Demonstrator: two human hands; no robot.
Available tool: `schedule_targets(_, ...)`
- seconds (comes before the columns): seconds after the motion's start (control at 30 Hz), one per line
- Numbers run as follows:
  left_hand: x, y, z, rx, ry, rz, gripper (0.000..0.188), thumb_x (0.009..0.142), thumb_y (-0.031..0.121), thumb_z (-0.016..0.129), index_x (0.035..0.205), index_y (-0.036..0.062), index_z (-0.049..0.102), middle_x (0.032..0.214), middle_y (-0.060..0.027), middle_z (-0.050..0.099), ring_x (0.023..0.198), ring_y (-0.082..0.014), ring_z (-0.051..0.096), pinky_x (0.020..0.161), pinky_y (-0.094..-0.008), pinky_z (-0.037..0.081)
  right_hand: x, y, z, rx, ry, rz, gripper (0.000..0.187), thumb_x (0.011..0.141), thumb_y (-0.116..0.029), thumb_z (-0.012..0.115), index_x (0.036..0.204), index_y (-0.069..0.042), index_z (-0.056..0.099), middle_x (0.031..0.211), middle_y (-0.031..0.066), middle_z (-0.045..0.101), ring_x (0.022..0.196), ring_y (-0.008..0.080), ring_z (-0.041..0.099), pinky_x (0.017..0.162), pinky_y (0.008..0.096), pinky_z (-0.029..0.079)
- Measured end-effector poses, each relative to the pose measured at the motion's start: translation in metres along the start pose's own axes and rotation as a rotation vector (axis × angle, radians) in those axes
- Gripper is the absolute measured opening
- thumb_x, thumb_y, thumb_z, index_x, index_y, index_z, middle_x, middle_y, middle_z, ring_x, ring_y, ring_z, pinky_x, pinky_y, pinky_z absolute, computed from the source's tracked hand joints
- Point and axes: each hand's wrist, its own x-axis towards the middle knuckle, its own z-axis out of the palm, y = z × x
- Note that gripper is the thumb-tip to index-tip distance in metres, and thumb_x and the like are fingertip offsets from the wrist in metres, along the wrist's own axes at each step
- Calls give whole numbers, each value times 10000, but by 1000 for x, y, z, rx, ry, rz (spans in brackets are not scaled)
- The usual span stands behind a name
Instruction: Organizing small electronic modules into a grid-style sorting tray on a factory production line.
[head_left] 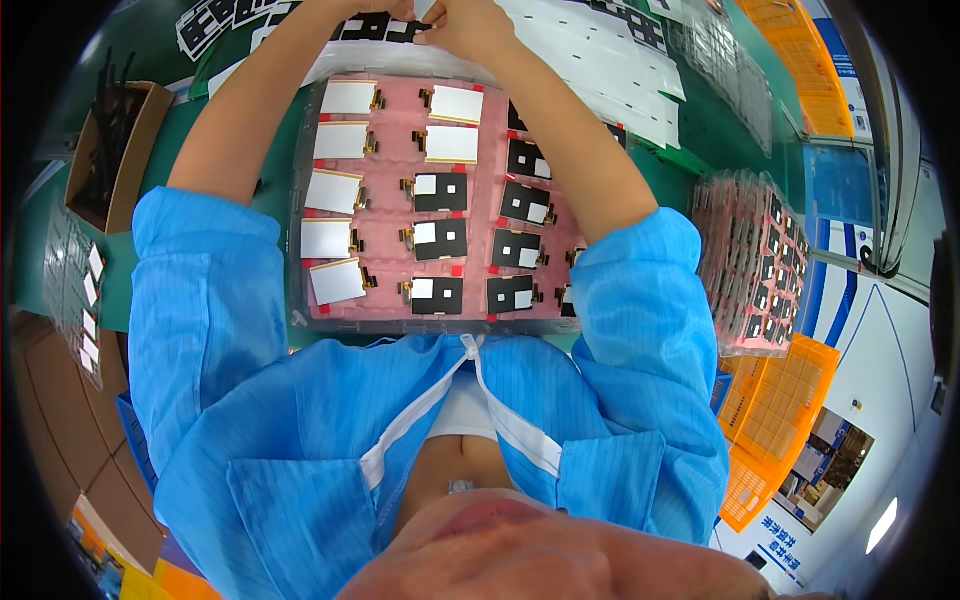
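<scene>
Both arms stretch over a pink tray to the far side of the table. My left hand is at the top edge, partly cut off, its fingers drawn together. Close beside it, my right hand has its fingers pinched at a white sheet bearing black die-cut stickers. What lies between the fingertips is too small to make out. Below them, the pink tray holds small flat panels with short flex tails. Some panels show plain white backs; others carry black stickers with white windows.
Stacked pink trays stand at the right, near orange crates. An open cardboard box with black strips is at the left. Clear trays lie at far right and left. More black sticker sheets lie far left.
</scene>
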Motion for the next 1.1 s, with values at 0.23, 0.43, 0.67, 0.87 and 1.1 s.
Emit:
schedule_targets(0.23,13,-6,-1,155,-107,-22,180,645,190,880,778,86,816,715,-94,752,617,-177,690,628,-333,552,-16,-9,13,-134,274,-90,224,718,-263,881,842,-107,779,900,164,728,871,339,710,755,436,559)
schedule_targets(0.43,-43,37,9,131,200,78,138,782,223,799,850,103,810,774,-98,742,717,-267,708,664,-396,543,-67,22,-46,808,30,-155,128,877,-8,779,886,-24,652,769,0,655,694,75,577,639,236,471)
schedule_targets(0.67,-141,85,16,103,392,280,93,832,103,729,891,32,727,961,-122,690,919,-338,674,823,-409,539,-160,31,-71,736,-51,62,91,914,-111,723,939,-36,678,796,42,652,753,198,615,685,338,499)
schedule_targets(0.87,-196,120,33,-15,177,384,299,799,65,806,1079,33,706,1071,-69,671,960,-231,665,876,-321,531,-176,-12,-85,670,-38,103,93,950,-12,684,1023,-25,628,763,1,601,675,80,537,600,265,463)
schedule_targets(1.1,-196,119,42,-11,145,297,368,797,83,816,1139,41,686,1111,-79,674,997,-269,672,911,-363,534,-165,14,-45,696,12,-78,83,946,-21,690,1003,-25,630,766,7,609,694,95,557,645,266,480)
